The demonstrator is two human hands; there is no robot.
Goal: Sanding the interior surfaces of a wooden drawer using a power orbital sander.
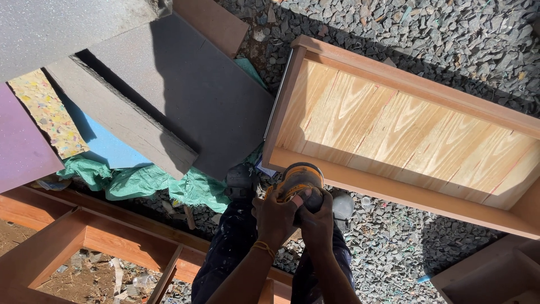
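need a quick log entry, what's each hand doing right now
Left hand: closed around the yellow and black power tool.
Right hand: closed on the same tool, gripping its top.

Place: an outdoor carpentry yard in strong sun.
Ground: loose grey gravel with hard shadows.
Work in progress: a pale plywood panel in a reddish wooden frame at right; an open wooden frame near left.
Stock: grey foam slabs and green sheeting at far left.
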